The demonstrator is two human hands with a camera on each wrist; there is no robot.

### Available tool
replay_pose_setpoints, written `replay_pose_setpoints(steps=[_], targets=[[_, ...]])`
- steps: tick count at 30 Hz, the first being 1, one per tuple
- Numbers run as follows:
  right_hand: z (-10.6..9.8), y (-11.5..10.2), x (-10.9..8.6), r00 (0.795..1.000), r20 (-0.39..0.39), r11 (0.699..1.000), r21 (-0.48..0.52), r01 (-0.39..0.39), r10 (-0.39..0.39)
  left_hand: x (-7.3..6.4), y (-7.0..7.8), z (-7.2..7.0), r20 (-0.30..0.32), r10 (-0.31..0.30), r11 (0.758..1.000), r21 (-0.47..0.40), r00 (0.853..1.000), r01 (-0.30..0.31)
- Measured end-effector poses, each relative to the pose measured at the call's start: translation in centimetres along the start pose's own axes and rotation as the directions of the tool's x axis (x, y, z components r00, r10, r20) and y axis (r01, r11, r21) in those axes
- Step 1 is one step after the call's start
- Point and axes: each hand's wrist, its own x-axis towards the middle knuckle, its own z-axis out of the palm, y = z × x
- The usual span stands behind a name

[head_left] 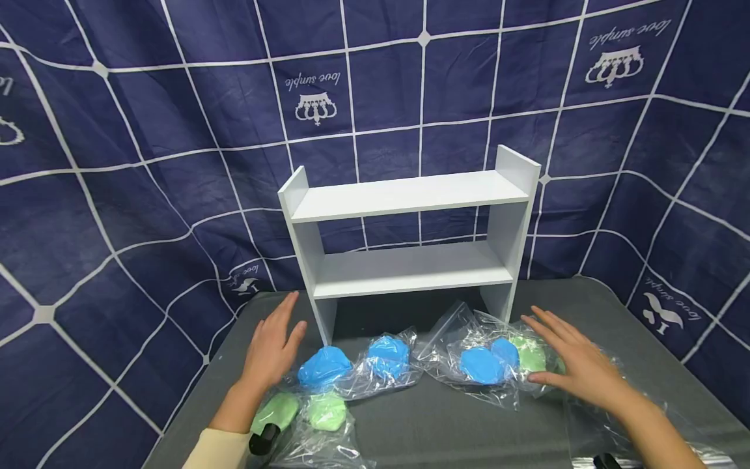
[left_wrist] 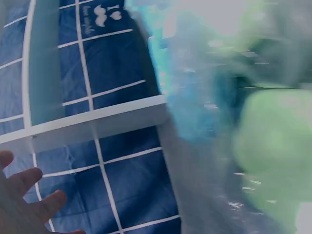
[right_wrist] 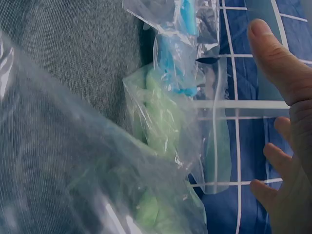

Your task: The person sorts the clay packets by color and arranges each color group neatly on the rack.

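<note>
Plainly, the left hand (head_left: 271, 352), fingers spread, grips nothing, blue bags (head_left: 324, 369) at four o'clock, green bags (head_left: 326, 413) near five; right hand (head_left: 586, 368) likewise, more bags (head_left: 483, 366) at nine. Table (head_left: 422, 433) shows between, shelf (head_left: 410, 270) edges at twelve.

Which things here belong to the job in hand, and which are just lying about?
Likely job things:
left hand
right hand
blue lumps
green lumps
clear plastic bags
white shelf unit, possibly

Just background:
navy grid-patterned cloth
gray table
</note>
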Motion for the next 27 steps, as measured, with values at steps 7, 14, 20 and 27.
replay_pose_setpoints(steps=[7,14,20,27], targets=[[0.6,-1.1,0.6,0.999,0.046,0.997,0.07,0.014,-0.018,4.0,1.4,-2.1,-0.05,-0.037,0.939,-0.344,0.998,0.018],[2.0,-2.0,1.2,0.997,0.058,0.99,0.13,0.048,-0.056,9.1,4.1,-5.1,-0.123,0.029,0.8,-0.593,0.992,-0.097],[3.4,-2.3,1.6,0.994,0.036,0.98,0.173,0.095,-0.102,12.9,6.1,-6.8,-0.209,0.057,0.703,-0.686,0.976,-0.187],[4.3,-2.7,1.7,0.992,0.034,0.974,0.198,0.113,-0.123,15.1,9.0,-8.8,-0.205,-0.017,0.69,-0.711,0.979,-0.137]])
